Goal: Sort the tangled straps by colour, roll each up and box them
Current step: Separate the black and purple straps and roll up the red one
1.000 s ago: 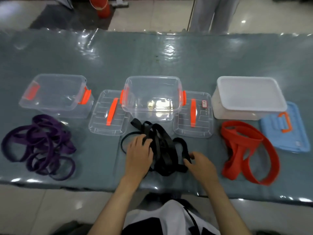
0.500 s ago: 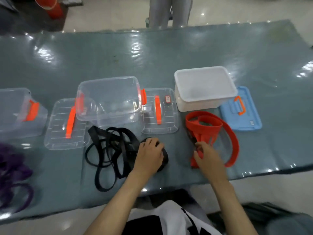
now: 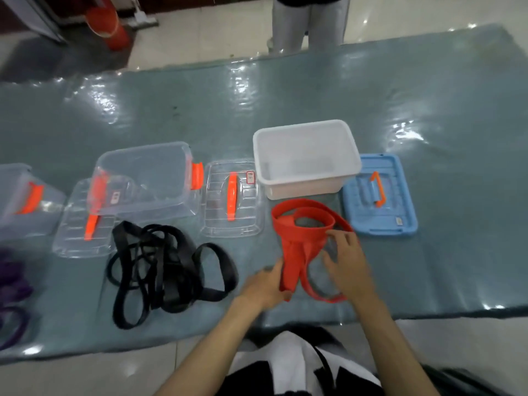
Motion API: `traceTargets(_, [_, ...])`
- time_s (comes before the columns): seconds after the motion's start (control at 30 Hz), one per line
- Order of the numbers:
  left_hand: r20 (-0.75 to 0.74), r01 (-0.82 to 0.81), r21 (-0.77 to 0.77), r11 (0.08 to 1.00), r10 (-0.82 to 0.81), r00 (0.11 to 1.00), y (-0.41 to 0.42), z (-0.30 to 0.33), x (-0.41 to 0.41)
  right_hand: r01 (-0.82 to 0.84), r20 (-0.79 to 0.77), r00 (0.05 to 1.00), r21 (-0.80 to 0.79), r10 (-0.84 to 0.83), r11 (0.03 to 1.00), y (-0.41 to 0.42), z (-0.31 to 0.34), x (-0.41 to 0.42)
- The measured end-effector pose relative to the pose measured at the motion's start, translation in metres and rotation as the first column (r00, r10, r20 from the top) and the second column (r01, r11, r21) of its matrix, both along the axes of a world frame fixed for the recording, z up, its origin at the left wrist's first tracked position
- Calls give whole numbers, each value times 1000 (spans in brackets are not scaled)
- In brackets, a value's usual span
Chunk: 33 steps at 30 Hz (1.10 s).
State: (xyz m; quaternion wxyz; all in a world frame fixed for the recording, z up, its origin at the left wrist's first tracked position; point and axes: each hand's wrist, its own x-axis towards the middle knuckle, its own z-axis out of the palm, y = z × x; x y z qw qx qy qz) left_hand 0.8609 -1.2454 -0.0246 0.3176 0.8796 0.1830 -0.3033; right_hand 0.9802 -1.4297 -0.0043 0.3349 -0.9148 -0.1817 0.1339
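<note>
A red strap point(image 3: 295, 247) lies looped in front of the white box point(image 3: 307, 178). My left hand point(image 3: 265, 284) pinches its near folded end. My right hand point(image 3: 347, 264) rests on its right loops with fingers spread and curled over them. A black strap pile point(image 3: 168, 270) lies loose to the left, untouched. Purple straps point(image 3: 13, 284) show at the far left edge. The white box holds nothing.
A clear box point(image 3: 148, 181) with orange latches stands behind the black straps, another clear box point(image 3: 20, 195) at far left. Two clear lids point(image 3: 231, 201) point(image 3: 83, 232) and a blue lid point(image 3: 380, 195) lie flat. A person's legs point(image 3: 308, 21) stand beyond the table.
My left hand has left the black straps and moved right to the red strap. My right hand has shifted onto the red loops. The view has swung right.
</note>
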Motion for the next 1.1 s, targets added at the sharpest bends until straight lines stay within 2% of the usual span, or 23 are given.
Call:
traceTargets(0.07, [4, -104, 0, 995, 104, 995, -8, -10, -2, -34, -13, 999, 62, 35, 998, -1, -1, 7])
traceTargets(0.13, [73, -225, -17, 974, 225, 972, -14, -17, -3, -107, -25, 994, 54, 108, 993, 2, -5, 13])
traceTargets(0.27, [154, -388, -193, 901, 418, 895, -23, -18, -12, -196, -92, 976, 45, 199, 980, 5, -19, 18])
traceTargets(0.4, [196, -449, -301, 841, 516, 834, -14, -6, -25, -105, -114, 987, 96, 116, 990, 4, -28, 27])
traceTargets(0.5, [295, -486, -337, 806, 581, 759, 6, 16, -29, -31, -179, 982, 132, 55, 991, 3, -30, 39])
traceTargets(0.63, [494, -559, -336, 758, 647, 581, 29, 54, -20, 91, -220, 974, 210, -44, 974, 1, -24, 55])
traceTargets(0.77, [582, -625, -431, 651, 730, 359, 44, 90, -4, 256, -411, 907, 360, -94, 897, 3, -15, 70])
traceTargets(0.87, [608, -586, -564, 582, 773, 182, 50, 114, 13, 224, -374, 924, 381, -72, 897, 0, -9, 78])
traceTargets(0.93, [615, -561, -619, 550, 783, 89, 51, 127, 24, 165, -339, 940, 324, -49, 931, -3, -7, 82])
traceTargets(1.0, [609, -539, -652, 533, 792, 46, 51, 136, 33, 123, -322, 946, 256, -35, 959, -7, -11, 86])
traceTargets(1.1, [641, -491, -652, 578, 766, 50, 48, 147, 41, 102, -353, 936, 234, -13, 967, -10, -14, 85])
